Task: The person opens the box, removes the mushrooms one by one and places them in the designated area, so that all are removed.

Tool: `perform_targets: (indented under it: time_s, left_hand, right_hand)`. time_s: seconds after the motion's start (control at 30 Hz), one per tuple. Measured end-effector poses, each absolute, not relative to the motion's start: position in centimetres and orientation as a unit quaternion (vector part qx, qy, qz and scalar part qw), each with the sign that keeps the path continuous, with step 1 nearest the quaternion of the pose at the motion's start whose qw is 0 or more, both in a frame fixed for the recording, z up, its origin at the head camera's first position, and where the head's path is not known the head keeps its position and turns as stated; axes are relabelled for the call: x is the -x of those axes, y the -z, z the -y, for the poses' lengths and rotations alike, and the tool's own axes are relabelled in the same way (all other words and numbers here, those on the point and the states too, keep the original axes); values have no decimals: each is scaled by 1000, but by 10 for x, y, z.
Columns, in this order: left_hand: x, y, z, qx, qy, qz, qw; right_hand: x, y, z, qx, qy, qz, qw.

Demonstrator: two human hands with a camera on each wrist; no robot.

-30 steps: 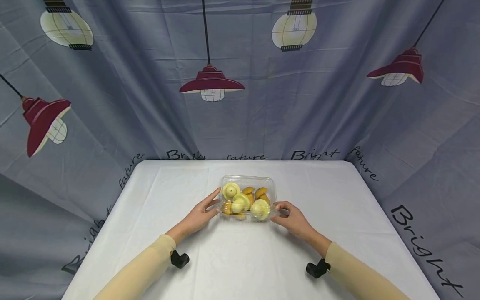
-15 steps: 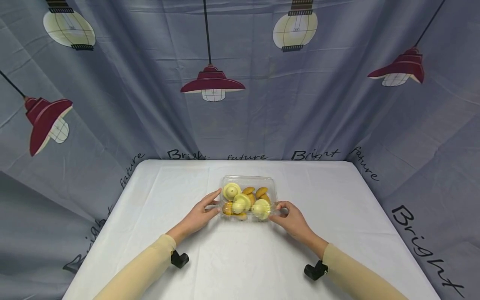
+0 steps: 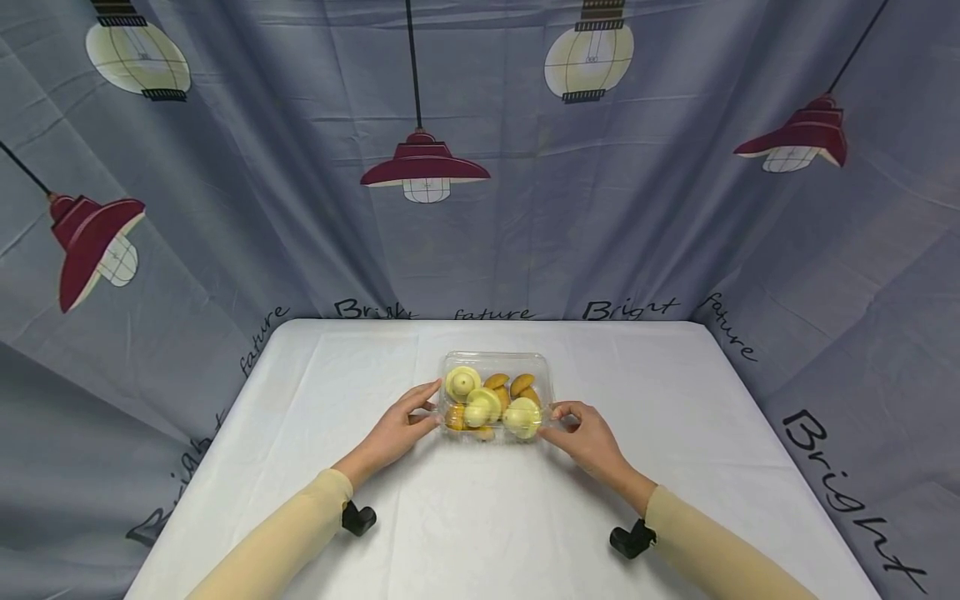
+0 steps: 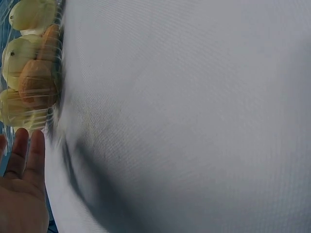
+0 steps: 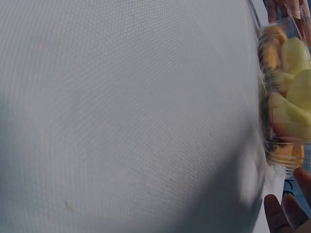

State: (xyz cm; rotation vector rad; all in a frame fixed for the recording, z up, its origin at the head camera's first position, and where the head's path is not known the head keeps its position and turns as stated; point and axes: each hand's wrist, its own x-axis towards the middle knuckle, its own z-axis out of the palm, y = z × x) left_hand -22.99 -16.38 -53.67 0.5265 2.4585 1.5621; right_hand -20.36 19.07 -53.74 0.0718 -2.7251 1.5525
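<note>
A clear plastic clamshell box [image 3: 497, 361] sits on the white table, its lid appearing to be down. Inside are several mushroom-shaped pieces, some pale yellow [image 3: 462, 382] and some orange-brown [image 3: 522, 384]. My left hand [image 3: 397, 430] rests against the box's left side with its fingers fairly straight. At the right end, my right hand [image 3: 588, 439] holds the box's edge between bent fingers and thumb. The left wrist view shows fingertips [image 4: 37, 141] at the box's end. In the right wrist view one fingertip [image 5: 299, 174] meets a corner, with other fingers apart from it.
White cloth covers the table [image 3: 495, 533]. Behind it hangs a blue-grey curtain [image 3: 495, 242] printed with lamps and writing. A black camera mount sits at the left wrist [image 3: 358, 518] and another at the right wrist [image 3: 632, 540].
Almost nothing differs. My right hand and forearm have shifted very slightly left since the first frame; the box and left hand stay in place.
</note>
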Motion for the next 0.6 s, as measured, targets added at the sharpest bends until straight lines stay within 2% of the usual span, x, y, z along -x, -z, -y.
perform_targets:
  time_s: [0.2,0.6]
  left_hand:
    - [229,535,163,-170,-518,-834,89]
    - [228,536,161,-169,-507,-840,90]
  right_hand:
    - [205,538,-190,-29,-494,869,9]
    - [207,538,-192,-3,-500,866,-11]
